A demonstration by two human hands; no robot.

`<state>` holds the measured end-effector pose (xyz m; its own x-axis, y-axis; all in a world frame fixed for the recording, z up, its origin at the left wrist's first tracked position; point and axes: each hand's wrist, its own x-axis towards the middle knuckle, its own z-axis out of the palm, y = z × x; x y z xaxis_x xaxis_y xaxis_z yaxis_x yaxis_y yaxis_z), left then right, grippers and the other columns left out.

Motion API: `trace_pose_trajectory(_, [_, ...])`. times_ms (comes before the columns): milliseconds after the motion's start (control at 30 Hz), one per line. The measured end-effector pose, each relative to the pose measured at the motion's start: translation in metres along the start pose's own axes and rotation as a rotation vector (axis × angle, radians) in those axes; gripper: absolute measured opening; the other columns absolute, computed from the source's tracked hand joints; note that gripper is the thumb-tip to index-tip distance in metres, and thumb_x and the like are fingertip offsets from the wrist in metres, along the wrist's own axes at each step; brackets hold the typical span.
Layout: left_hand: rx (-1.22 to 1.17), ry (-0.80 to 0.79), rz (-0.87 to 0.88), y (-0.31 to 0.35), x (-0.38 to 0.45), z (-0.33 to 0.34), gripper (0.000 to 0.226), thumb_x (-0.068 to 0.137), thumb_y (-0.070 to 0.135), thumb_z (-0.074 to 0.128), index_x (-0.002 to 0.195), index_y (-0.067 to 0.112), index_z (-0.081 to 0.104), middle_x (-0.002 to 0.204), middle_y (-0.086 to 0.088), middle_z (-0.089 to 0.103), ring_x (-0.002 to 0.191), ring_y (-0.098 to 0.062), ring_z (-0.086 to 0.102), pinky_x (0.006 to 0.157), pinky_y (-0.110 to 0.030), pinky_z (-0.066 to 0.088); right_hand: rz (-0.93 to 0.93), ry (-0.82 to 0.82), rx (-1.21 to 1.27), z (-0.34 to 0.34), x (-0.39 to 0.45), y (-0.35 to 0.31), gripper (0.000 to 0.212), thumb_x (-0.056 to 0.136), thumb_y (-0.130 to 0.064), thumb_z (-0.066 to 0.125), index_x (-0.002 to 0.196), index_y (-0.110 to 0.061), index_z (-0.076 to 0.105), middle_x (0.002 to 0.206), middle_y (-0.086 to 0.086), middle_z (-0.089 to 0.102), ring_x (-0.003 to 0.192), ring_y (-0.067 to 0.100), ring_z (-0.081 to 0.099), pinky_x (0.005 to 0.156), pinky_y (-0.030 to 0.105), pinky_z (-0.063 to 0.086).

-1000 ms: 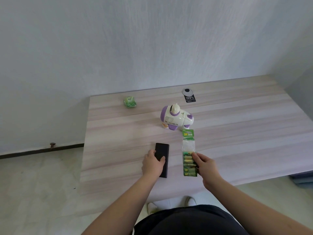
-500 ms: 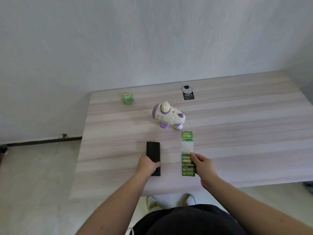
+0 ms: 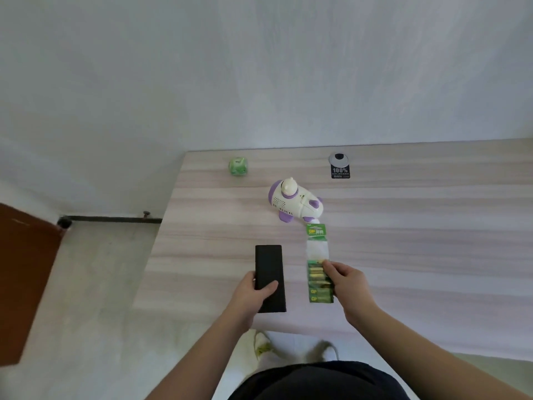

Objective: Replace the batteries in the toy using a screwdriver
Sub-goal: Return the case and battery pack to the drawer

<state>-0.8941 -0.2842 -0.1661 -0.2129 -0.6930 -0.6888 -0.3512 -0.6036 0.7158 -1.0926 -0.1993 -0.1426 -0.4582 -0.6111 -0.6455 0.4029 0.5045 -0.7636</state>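
A flat black case [image 3: 269, 277] is gripped at its near end by the left hand [image 3: 250, 294], thumb laid on top. The battery pack [image 3: 318, 265] is pinched along its right edge by the right hand [image 3: 347, 287], so part of it is hidden. The toy [image 3: 294, 204] sits just beyond on the table [image 3: 418, 226]. The case's contents can't be made out.

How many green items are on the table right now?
2: a small green cube-like object at the table's far left, and the green battery pack near the front edge, held by the right hand. None looks hidden.
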Motion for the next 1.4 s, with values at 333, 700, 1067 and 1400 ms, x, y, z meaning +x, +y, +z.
trace_pose_trajectory(333, [-0.335, 0.151, 0.125, 0.026, -0.077, -0.044, 0.020, 0.095, 0.014, 0.059, 0.115, 0.013, 0.059, 0.107, -0.007, 0.073, 0.099, -0.022, 0.070, 0.080, -0.034, 0.054, -0.178, -0.158, -0.205, 0.041, -0.021, -0.032, 0.012, 0.091, -0.026, 0.065, 0.083, -0.027, 0.072, 0.079, -0.002, 0.076, 0.075, 0.017, 0.072, 0.072, 0.033, 0.059])
trace_pose_trajectory(700, [-0.497, 0.360, 0.260, 0.019, -0.163, -0.155, 0.019, 0.099, 0.019, 0.052, 0.113, 0.013, 0.062, 0.101, -0.005, 0.075, 0.087, -0.017, 0.072, 0.073, -0.033, 0.054, -0.338, -0.454, -0.404, 0.171, -0.095, -0.053, 0.018, 0.092, -0.027, 0.064, 0.080, -0.021, 0.076, 0.076, 0.000, 0.075, 0.072, 0.018, 0.072, 0.069, 0.032, 0.056])
trace_pose_trajectory(1067, [-0.604, 0.576, 0.356, -0.044, -0.273, -0.324, 0.021, 0.097, 0.025, 0.054, 0.115, 0.016, 0.062, 0.098, -0.008, 0.074, 0.092, -0.024, 0.071, 0.067, -0.027, 0.055, -0.515, -0.780, -0.604, 0.359, -0.226, -0.010, 0.022, 0.093, -0.032, 0.061, 0.080, -0.021, 0.075, 0.074, -0.003, 0.075, 0.068, 0.012, 0.072, 0.068, 0.028, 0.056])
trace_pose_trajectory(1400, [-0.811, 0.811, 0.405, -0.097, -0.345, -0.432, 0.021, 0.096, 0.024, 0.057, 0.116, 0.018, 0.061, 0.100, -0.007, 0.074, 0.091, -0.021, 0.072, 0.072, -0.030, 0.055, -0.540, -1.045, -0.642, 0.488, -0.314, 0.030, 0.021, 0.093, -0.028, 0.061, 0.083, -0.016, 0.075, 0.074, -0.001, 0.075, 0.067, 0.012, 0.072, 0.058, 0.020, 0.053])
